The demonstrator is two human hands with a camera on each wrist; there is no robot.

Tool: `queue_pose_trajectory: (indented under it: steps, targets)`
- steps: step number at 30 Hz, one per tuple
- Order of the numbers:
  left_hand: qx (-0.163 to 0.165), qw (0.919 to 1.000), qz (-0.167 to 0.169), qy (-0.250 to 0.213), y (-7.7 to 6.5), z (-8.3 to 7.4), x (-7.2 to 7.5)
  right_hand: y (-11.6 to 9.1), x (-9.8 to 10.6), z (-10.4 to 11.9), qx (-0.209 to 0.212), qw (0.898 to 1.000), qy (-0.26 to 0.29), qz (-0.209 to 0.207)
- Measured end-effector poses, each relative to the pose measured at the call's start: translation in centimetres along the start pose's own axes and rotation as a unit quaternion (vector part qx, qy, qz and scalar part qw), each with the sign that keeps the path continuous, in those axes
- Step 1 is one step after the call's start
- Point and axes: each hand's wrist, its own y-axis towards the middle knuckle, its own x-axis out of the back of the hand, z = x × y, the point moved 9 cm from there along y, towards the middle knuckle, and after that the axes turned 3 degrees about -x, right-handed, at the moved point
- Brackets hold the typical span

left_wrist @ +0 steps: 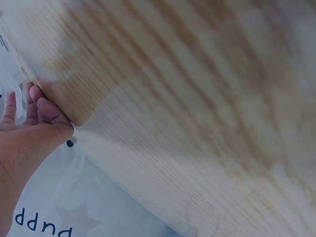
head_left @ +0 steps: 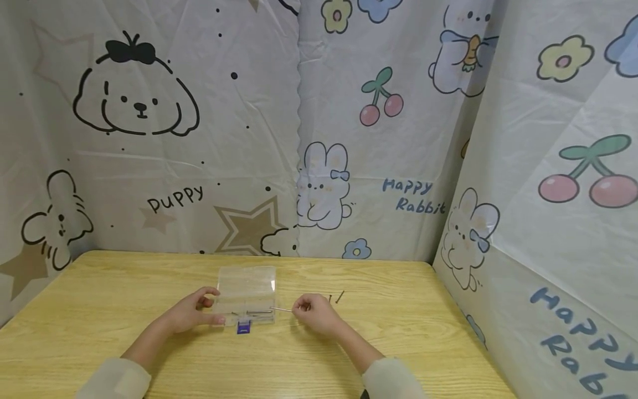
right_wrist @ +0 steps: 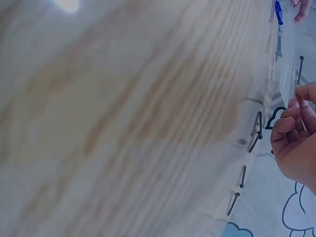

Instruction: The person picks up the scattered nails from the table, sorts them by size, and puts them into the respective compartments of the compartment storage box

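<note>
A clear plastic box (head_left: 247, 288) stands on the table with its lid raised and its purple-blue latch (head_left: 243, 327) at the front. Several nails (head_left: 259, 312) lie inside it. My left hand (head_left: 191, 313) grips the box's left side, thumb at the front corner and fingers farther back. Between the thumb and fingertips of my right hand (head_left: 316, 314), a long thin nail (head_left: 282, 309) is pinched. It points left, its far end overlapping the box's right edge in the head view. The right wrist view shows this nail's head (right_wrist: 301, 58) beyond the fingertips.
Loose nails (head_left: 340, 297) lie on the wooden table (head_left: 224, 368) just behind my right hand; the right wrist view shows several nails (right_wrist: 242, 176) near the hand. A printed cloth (head_left: 239, 166) hangs behind the table and along its right side.
</note>
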Motion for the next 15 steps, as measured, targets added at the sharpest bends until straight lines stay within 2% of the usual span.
queue_pose_trajectory:
  steps: [15]
  targets:
    - [-0.011, 0.9999, 0.004, -0.001, -0.1, -0.3, 0.0, 0.8, -1.7, 0.8, -0.015, 1.000, 0.023, 0.000]
